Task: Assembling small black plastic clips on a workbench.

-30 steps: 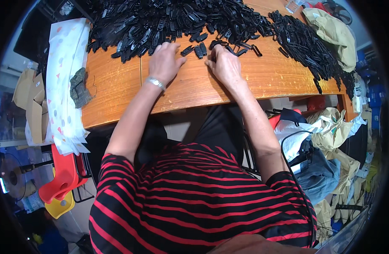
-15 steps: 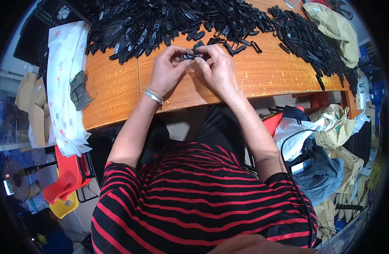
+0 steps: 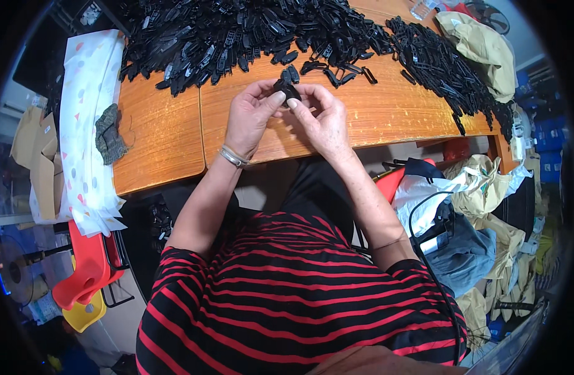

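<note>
A wooden counter (image 3: 155, 147) is running across the view, a broad heap of black plastic parts (image 3: 237, 37) is covering its far side, and a narrower pile of slender black pieces (image 3: 446, 69) is trailing to the right. The left hand (image 3: 248, 119) and the right hand (image 3: 327, 125) are facing each other over the near side, each grip standing nearly closed, thumb against fingers, both pinching a small black part (image 3: 286, 90) between their fingertips; the fingers are hiding whether it is one piece or several
</note>
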`<move>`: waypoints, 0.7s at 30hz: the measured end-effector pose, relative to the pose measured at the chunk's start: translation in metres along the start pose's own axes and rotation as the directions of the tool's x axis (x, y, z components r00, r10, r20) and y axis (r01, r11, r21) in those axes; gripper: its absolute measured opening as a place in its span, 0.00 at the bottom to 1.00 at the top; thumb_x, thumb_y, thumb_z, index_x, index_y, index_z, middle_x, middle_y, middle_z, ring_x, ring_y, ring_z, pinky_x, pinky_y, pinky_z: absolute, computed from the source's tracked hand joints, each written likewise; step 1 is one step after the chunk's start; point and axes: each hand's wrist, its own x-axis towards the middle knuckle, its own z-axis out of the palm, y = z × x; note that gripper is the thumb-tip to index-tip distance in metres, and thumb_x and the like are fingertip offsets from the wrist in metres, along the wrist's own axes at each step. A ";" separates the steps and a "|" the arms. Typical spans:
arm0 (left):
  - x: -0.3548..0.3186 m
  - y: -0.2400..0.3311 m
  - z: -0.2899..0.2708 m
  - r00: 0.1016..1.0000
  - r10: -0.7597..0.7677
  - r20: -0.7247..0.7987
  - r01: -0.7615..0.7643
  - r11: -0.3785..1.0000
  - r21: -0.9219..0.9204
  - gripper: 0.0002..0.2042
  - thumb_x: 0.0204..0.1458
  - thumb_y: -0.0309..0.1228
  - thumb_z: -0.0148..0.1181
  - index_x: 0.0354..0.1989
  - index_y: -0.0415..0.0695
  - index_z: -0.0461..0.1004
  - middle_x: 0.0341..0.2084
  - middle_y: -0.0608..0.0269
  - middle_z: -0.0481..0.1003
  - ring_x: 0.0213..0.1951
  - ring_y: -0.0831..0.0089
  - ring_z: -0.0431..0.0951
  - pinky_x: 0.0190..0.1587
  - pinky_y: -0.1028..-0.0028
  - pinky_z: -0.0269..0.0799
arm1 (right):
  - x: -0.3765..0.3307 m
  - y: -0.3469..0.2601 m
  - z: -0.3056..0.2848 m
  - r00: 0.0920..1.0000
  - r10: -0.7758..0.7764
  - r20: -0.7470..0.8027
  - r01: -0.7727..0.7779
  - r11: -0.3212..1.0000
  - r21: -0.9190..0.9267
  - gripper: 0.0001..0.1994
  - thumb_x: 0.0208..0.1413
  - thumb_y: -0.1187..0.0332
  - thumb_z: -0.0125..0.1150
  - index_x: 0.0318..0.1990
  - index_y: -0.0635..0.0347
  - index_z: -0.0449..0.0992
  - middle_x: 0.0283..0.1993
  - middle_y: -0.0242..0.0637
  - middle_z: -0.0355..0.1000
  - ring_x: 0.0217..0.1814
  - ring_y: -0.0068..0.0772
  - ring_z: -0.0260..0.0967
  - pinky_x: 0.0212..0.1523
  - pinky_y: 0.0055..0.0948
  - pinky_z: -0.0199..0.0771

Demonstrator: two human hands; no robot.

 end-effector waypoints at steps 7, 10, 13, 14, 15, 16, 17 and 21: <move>-0.008 0.000 -0.002 0.997 0.071 -0.003 -0.071 0.995 0.067 0.14 0.54 0.24 0.60 0.49 0.37 0.72 0.39 0.65 0.76 0.30 0.87 0.73 0.35 0.85 0.73 | 0.001 0.004 0.004 0.994 -0.108 -0.013 0.106 0.991 -0.086 0.11 0.51 0.75 0.64 0.42 0.65 0.76 0.31 0.30 0.72 0.30 0.16 0.68 0.32 0.18 0.71; -0.014 0.001 0.001 0.996 0.086 -0.012 -0.083 0.983 0.161 0.13 0.55 0.24 0.59 0.49 0.38 0.73 0.38 0.67 0.75 0.29 0.88 0.71 0.34 0.86 0.71 | 0.000 0.011 0.006 0.971 -0.239 -0.008 0.231 0.943 -0.238 0.10 0.50 0.76 0.65 0.41 0.64 0.77 0.30 0.33 0.72 0.29 0.21 0.70 0.30 0.20 0.73; -0.019 -0.002 0.006 0.967 0.255 0.018 -0.238 0.876 0.420 0.12 0.56 0.25 0.58 0.48 0.38 0.75 0.36 0.70 0.75 0.29 0.89 0.70 0.34 0.87 0.68 | -0.007 0.014 0.013 0.944 -0.330 -0.007 0.307 0.886 -0.349 0.10 0.48 0.76 0.66 0.39 0.64 0.76 0.30 0.36 0.70 0.29 0.27 0.72 0.27 0.22 0.74; -0.020 -0.004 0.005 0.968 0.252 0.020 -0.237 0.877 0.419 0.12 0.56 0.25 0.58 0.48 0.38 0.75 0.36 0.70 0.75 0.29 0.89 0.70 0.34 0.87 0.68 | -0.010 0.016 0.015 0.928 -0.373 -0.017 0.338 0.858 -0.386 0.09 0.48 0.76 0.66 0.38 0.64 0.76 0.29 0.37 0.70 0.28 0.29 0.73 0.26 0.23 0.75; -0.021 -0.007 0.004 0.974 0.224 0.023 -0.211 0.875 0.436 0.12 0.57 0.25 0.57 0.48 0.38 0.74 0.34 0.70 0.74 0.30 0.88 0.70 0.34 0.87 0.67 | -0.013 0.023 0.017 0.929 -0.369 -0.010 0.333 0.848 -0.413 0.13 0.46 0.75 0.68 0.41 0.63 0.74 0.29 0.38 0.69 0.30 0.32 0.73 0.29 0.26 0.75; -0.023 -0.005 0.006 0.981 0.194 0.024 -0.183 0.872 0.454 0.11 0.58 0.26 0.56 0.48 0.37 0.74 0.32 0.70 0.74 0.31 0.88 0.70 0.34 0.87 0.66 | -0.014 0.023 0.018 0.931 -0.365 -0.013 0.328 0.849 -0.414 0.13 0.46 0.75 0.68 0.41 0.63 0.74 0.29 0.38 0.69 0.30 0.32 0.73 0.29 0.26 0.75; -0.028 0.001 0.014 0.999 0.050 -0.005 -0.047 0.966 0.256 0.10 0.61 0.28 0.52 0.46 0.37 0.73 0.30 0.68 0.73 0.31 0.86 0.71 0.33 0.87 0.67 | -0.016 0.022 0.019 0.936 -0.344 -0.072 0.289 0.870 -0.400 0.16 0.45 0.75 0.68 0.43 0.63 0.72 0.29 0.39 0.68 0.31 0.33 0.73 0.31 0.27 0.75; -0.024 -0.008 0.006 0.994 0.076 0.082 -0.094 0.968 0.234 0.10 0.63 0.32 0.49 0.42 0.37 0.72 0.27 0.68 0.73 0.28 0.85 0.71 0.30 0.85 0.67 | -0.025 0.024 0.021 0.982 -0.187 0.003 0.178 0.931 -0.320 0.22 0.47 0.72 0.68 0.50 0.62 0.67 0.32 0.43 0.70 0.35 0.39 0.74 0.37 0.33 0.74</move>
